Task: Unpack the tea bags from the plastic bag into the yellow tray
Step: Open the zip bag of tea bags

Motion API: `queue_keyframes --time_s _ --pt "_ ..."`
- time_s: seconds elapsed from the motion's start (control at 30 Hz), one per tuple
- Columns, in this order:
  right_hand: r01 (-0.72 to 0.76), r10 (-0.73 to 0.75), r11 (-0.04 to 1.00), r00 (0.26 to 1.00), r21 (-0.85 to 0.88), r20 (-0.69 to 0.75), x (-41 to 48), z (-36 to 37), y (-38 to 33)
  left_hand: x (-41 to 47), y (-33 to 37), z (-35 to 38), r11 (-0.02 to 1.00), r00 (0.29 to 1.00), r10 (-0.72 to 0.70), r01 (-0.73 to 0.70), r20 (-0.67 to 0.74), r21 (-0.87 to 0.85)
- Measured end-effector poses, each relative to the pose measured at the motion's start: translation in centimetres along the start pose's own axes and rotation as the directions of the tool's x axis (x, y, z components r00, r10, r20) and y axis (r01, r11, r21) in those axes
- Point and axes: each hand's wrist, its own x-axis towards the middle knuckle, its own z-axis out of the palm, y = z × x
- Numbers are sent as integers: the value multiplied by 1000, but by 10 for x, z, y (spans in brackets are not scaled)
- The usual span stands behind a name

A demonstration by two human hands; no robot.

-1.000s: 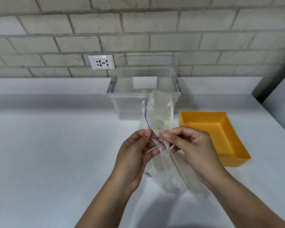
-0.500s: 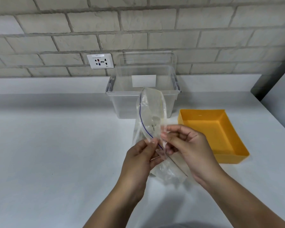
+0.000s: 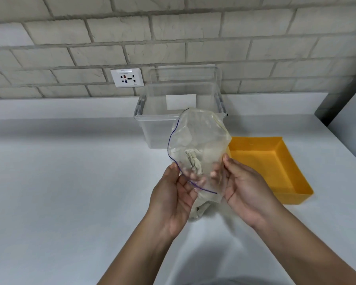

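a: pale brick wall (image 3: 193, 33) at the back, a white socket plate (image 3: 127, 77) set in it, and a white countertop (image 3: 60, 192) running out in front of the person. that's the head view, the only one.

b: what's standing on the counter?

a: a clear plastic bin (image 3: 152, 128) against the wall, and to its right, near it, the yellow tray (image 3: 296, 190), with nothing visible inside.

b: and the bag?

a: the plastic bag (image 3: 199, 140) is held up above the counter, between the two hands, in front of the bin. its mouth is pulled wide, facing up and toward the camera, with a dark blue zip line along the near lip.

b: how are the hands gripping?

a: left hand (image 3: 173, 200) pinches the left lip of the bag, thumb on the outside, fingers curled in. right hand (image 3: 247, 190) pinches the right lip the same way. each is closed on the film.

b: tea bags?

a: pale crumpled tea bags (image 3: 193, 161) show through the film, low inside the bag. i can't count them.
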Motion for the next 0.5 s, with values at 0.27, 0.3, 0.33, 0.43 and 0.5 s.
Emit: queue_keyframes --time_s 0.27,0.3,0.33,0.43,0.5 --pt "-191 190 930 981 315 33 15 -8 -1 20 22 -17 997 997 -70 71 33 -20" --pt "-171 172 942 985 287 23 15 -8 0 19 22 -16 996 999 -34 37 -36 87" --pt "-145 146 958 989 248 14 15 -8 -1 19 23 -16 981 994 23 -1 -111 195" --pt "-64 63 993 998 102 14 13 -7 -3 24 32 -16 793 912 349 -166 -214 586" --pt "-49 48 998 998 47 33 11 -6 -2 28 43 -13 483 777 625 -310 -74 819"
